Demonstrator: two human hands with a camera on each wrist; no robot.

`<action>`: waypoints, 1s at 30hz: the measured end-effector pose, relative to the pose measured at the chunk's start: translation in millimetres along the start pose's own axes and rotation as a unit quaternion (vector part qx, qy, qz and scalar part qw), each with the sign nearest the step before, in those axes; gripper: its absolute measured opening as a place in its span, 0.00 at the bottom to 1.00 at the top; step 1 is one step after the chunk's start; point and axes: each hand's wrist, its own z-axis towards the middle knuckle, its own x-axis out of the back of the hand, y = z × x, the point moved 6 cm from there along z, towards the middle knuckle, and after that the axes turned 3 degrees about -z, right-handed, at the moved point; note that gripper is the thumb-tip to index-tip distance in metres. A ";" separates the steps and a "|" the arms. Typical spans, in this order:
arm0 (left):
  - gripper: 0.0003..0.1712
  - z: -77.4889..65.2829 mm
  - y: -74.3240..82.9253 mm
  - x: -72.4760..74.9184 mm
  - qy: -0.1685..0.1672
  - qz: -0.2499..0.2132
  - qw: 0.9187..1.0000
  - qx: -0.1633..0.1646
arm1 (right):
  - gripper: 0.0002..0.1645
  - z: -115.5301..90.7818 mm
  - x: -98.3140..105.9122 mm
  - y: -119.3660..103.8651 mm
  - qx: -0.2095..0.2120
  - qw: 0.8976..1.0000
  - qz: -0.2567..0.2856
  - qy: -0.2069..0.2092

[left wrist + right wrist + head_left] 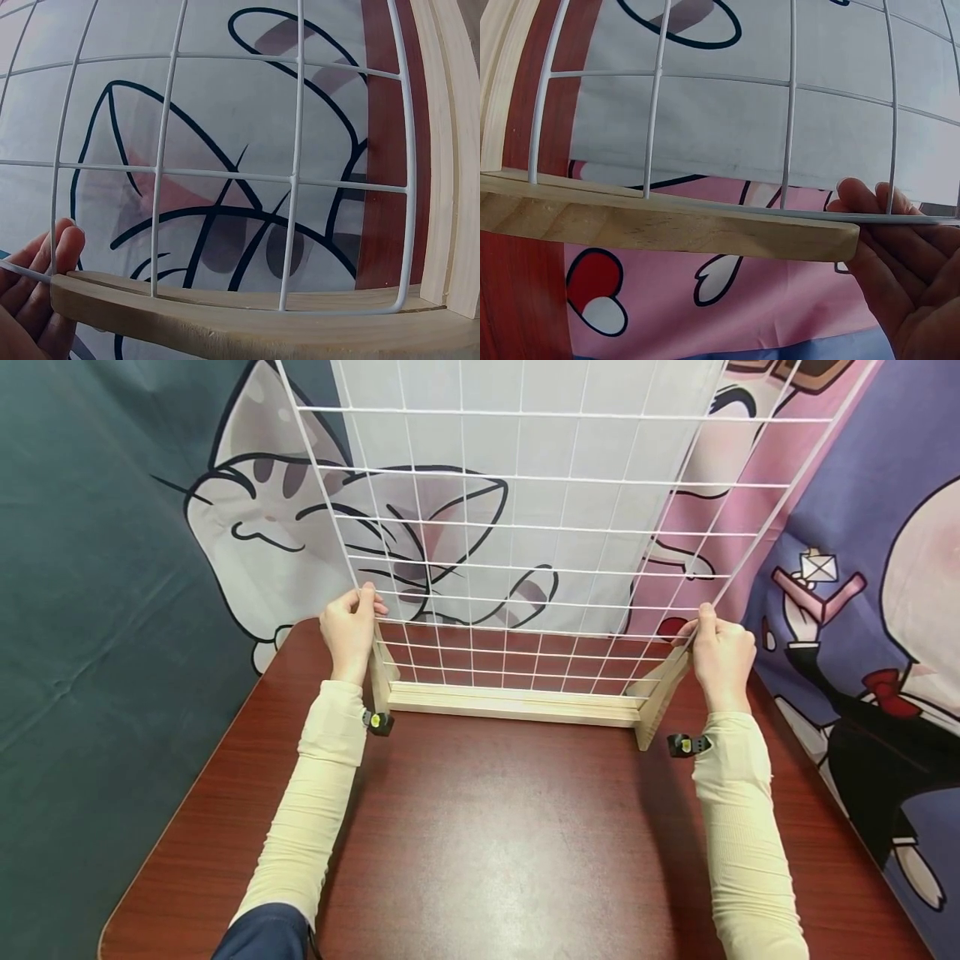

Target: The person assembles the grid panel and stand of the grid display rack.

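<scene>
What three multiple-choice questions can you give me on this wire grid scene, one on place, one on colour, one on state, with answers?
1. Where does the wooden frame rest?
A. on the red-brown table
B. on a chair
C. on the floor

2. What colour is the wire grid?
A. black
B. white
C. green

3. What are the two hands doing?
A. hanging idle at the table edge
B. each holding one side edge of the grid
C. both pressing flat on the tabletop

Answers:
1 A, the head view shows the frame's long bar lying on the tabletop.
2 B, its wires show white in all three views.
3 B, the left hand grips the grid's left edge and the right hand its right edge, just above the frame's end pieces.
</scene>
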 end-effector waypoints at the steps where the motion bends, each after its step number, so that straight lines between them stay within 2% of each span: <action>1: 0.23 0.0 0.0 -0.2 -0.001 -0.002 1.000 -0.002 | 0.39 0.0 -0.1 0.0 0.001 1.000 -0.001 0.001; 30: 0.18 -0.5 -3.9 -1.1 -0.002 -0.035 0.999 -0.012 | 0.35 -3.1 -1.5 -2.0 0.025 0.999 -0.033 0.011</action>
